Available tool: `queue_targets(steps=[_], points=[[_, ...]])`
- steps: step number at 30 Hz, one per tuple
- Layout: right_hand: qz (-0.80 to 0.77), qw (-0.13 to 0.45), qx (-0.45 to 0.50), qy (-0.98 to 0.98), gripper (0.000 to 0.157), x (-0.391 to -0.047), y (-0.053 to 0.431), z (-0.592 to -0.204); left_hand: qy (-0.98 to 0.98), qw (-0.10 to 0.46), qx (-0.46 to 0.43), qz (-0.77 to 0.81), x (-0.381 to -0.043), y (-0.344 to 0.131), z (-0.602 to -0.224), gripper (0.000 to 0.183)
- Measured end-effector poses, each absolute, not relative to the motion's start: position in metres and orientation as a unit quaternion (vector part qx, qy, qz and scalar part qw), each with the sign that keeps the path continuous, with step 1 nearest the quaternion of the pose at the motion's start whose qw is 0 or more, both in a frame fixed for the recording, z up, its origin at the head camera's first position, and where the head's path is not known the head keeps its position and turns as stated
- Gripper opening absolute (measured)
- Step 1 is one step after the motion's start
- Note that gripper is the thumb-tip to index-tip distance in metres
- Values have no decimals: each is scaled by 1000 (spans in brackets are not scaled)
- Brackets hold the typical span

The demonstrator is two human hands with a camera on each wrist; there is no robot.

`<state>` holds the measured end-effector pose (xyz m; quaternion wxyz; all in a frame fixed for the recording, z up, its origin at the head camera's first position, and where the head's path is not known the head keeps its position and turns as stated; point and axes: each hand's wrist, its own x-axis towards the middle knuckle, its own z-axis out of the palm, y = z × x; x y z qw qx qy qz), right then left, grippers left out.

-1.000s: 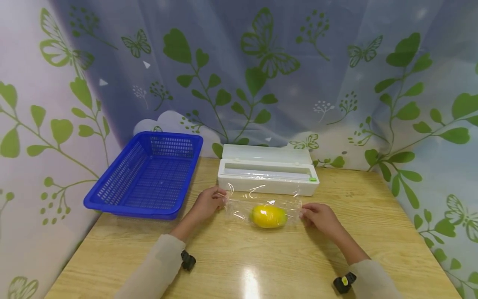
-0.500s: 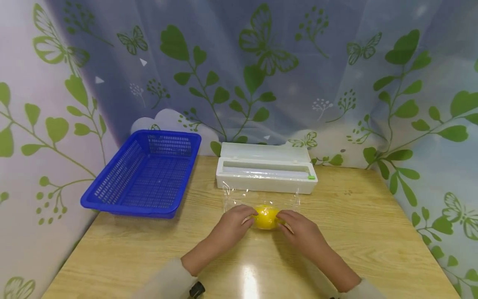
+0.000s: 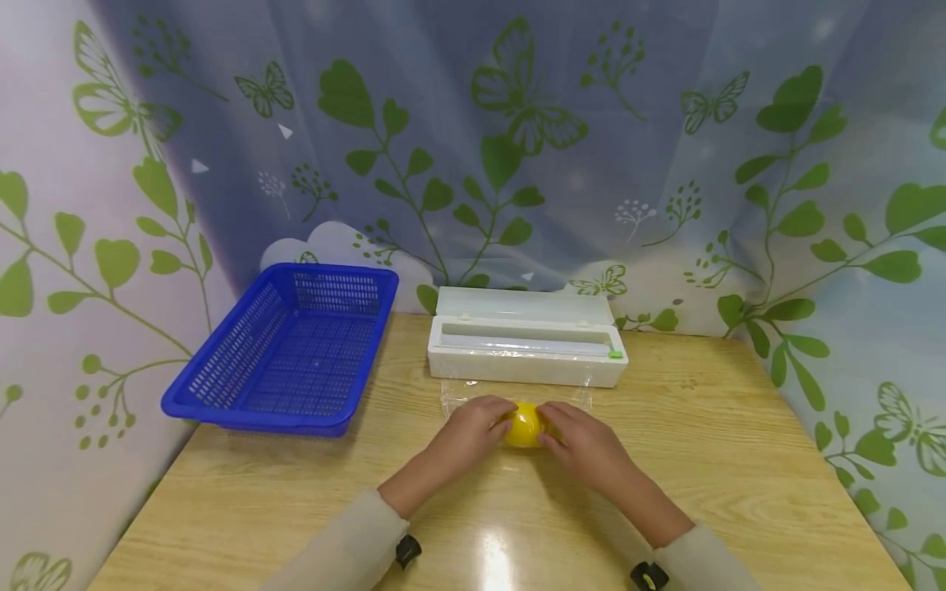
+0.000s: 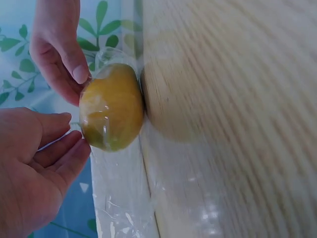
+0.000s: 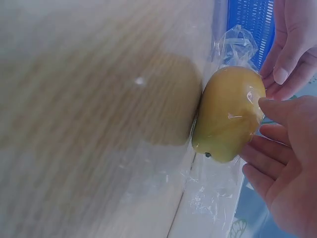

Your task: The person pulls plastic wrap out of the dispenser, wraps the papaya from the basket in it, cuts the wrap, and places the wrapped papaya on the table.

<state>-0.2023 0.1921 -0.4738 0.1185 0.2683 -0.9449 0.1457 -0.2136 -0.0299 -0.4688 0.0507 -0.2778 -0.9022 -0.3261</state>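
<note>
A yellow mango [image 3: 525, 425] with a greenish end lies on the table under clear cling film [image 4: 119, 196]. From the left, my left hand [image 3: 473, 428] holds the side of the fruit, its fingertips on the film-covered skin. My right hand [image 3: 585, 442] holds the opposite side, thumb higher and fingers lower on the mango [image 5: 230, 111] in the right wrist view. A dark stem spot shows at that end. Bunched film stands up beyond the fruit there, and more lies flat toward the box.
Behind the hands stands a white cling film box [image 3: 525, 368], lid raised, with a roll inside and a green slider [image 3: 615, 355] at its right. A blue plastic basket [image 3: 254, 419] sits at the left. Patterned curtain [image 3: 443, 123] hangs behind the wooden table [image 3: 739, 443].
Both hands have let go of the film's side edges and come inward to the mango. The film has settled lower over the fruit and table.
</note>
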Motion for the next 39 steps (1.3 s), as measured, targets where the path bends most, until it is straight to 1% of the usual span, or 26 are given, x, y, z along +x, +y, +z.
queue_targets(steps=[5,9,17,24,30,32,35,39], points=[[155,87,253,-951,44,-210,190,-472,-900,19,-263,-346,-225,-32,-473,31],[165,74,248,-952,48,-216,189,-473,-897,-1,-259,-360,-234,-33,-475,35],[190,40,236,-952,56,-228,186,-479,-898,-14,-256,-358,-247,-33,-480,42],[214,24,241,-947,61,-237,186,-482,-898,-32,-251,-361,-255,-34,-482,51],[241,-7,218,-946,73,-245,187,-485,-905,-32,-264,-333,-263,-29,-483,57],[257,-18,208,-944,72,-247,187,-486,-909,-33,-264,-321,-265,-28,-483,59],[272,-24,205,-940,64,-250,186,-487,-912,-35,-262,-313,-268,-27,-484,60],[262,-1,226,-938,57,-253,187,-488,-914,-36,-262,-307,-272,-28,-486,61]])
